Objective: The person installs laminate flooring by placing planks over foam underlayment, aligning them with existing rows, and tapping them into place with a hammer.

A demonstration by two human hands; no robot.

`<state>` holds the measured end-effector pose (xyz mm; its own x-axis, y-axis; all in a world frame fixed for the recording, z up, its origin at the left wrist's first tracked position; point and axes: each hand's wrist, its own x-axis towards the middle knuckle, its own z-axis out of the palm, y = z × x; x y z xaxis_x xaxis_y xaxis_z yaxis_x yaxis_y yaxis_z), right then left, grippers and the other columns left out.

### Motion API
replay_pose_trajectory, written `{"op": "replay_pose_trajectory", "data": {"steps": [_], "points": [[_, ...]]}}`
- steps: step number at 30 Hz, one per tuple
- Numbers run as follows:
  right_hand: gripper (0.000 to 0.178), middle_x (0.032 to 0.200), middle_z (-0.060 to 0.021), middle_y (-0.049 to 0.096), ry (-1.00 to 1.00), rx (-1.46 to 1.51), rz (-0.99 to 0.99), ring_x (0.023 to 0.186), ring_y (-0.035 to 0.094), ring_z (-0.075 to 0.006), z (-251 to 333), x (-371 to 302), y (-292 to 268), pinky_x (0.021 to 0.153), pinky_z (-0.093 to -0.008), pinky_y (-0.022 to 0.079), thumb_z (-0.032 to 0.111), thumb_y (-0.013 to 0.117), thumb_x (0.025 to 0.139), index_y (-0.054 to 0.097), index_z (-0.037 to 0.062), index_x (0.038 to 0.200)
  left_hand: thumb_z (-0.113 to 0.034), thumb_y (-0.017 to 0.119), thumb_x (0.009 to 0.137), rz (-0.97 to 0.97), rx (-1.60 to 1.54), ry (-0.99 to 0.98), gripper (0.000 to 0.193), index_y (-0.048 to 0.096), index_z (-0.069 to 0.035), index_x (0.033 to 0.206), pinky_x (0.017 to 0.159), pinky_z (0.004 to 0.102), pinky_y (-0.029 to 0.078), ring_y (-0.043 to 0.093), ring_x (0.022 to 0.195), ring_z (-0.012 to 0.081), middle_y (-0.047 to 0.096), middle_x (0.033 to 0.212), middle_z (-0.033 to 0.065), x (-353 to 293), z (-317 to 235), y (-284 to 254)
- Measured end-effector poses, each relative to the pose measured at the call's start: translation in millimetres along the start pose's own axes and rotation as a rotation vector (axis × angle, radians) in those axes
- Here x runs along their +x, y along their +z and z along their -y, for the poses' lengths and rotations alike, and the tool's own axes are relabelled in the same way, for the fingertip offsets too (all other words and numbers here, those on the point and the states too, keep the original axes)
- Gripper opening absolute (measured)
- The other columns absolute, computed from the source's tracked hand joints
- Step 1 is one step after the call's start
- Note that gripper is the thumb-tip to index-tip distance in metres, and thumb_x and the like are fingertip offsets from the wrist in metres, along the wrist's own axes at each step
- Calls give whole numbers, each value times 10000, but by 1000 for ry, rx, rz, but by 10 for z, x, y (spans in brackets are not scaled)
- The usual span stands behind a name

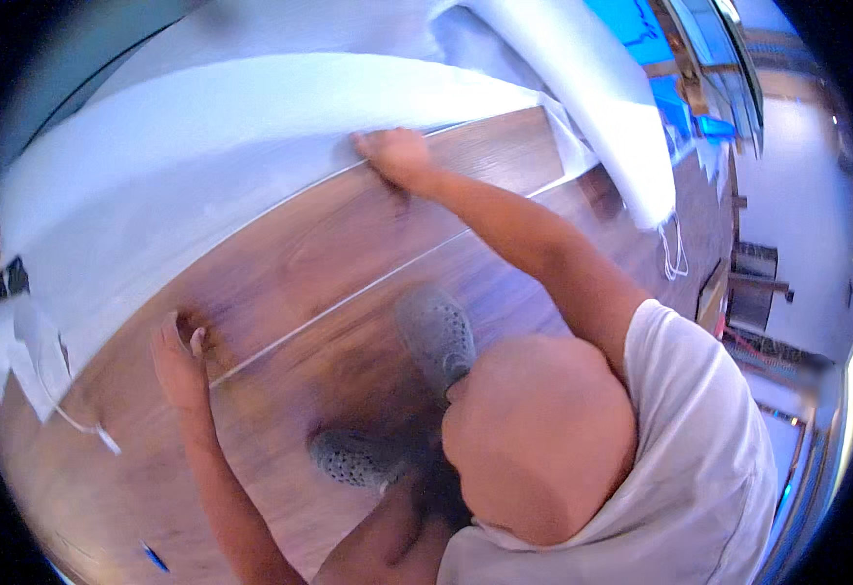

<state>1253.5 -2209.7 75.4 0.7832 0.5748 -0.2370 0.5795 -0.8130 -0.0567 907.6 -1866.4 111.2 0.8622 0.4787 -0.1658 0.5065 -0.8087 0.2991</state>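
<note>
floor: a brown wood-look floor [300,400] runs under everything, crossed by a thin pale line [348,297] from left to right.
room: a pale wall [807,205] on the right, with dark fittings [753,283] along it; a bright blue item [714,128] sits far right.
near left: a small blue object [155,558] lies on the floor, too blurred to name.
sheet: a white sheet [251,107], smooth and mostly flat, spreads over the far and left floor, its near edge nearly straight.
roll: a white roll [602,97] at far right, thick and slanting toward the near side, white cords [675,255] hanging by its near end.
right hand [402,159]: at the sheet's near edge, fingertips on or against it; cannot tell whether they grip.
left hand [181,366]: near the floor, left of the shoes [436,327], thumb and fingers loosely curved and apart.
</note>
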Motion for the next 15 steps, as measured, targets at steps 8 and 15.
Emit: {"op": "replay_pose_trajectory", "data": {"steps": [8, 15], "points": [[495, 896, -200, 704, 75, 291, 20, 856, 678, -380, 120, -140, -164, 779, -487, 528, 477, 410, 983, 711, 84, 969, -233, 863, 617, 170, -56, 441, 684, 571, 0, 1191, 987, 480, 397, 510, 1103, 400, 555, 1181, 180, 766, -949, 18], [357, 872, -188, 698, -66, 490, -20, 846, 667, -399, -192, -195, -233, 792, -501, 519, 376, 510, 939, 657, 56, 994, -196, 879, 556, 311, -78, 292, 582, 558, 0, 1000, 876, 459, 424, 522, 1022, 393, 573, 1040, 190, 988, -1122, 35]]}}
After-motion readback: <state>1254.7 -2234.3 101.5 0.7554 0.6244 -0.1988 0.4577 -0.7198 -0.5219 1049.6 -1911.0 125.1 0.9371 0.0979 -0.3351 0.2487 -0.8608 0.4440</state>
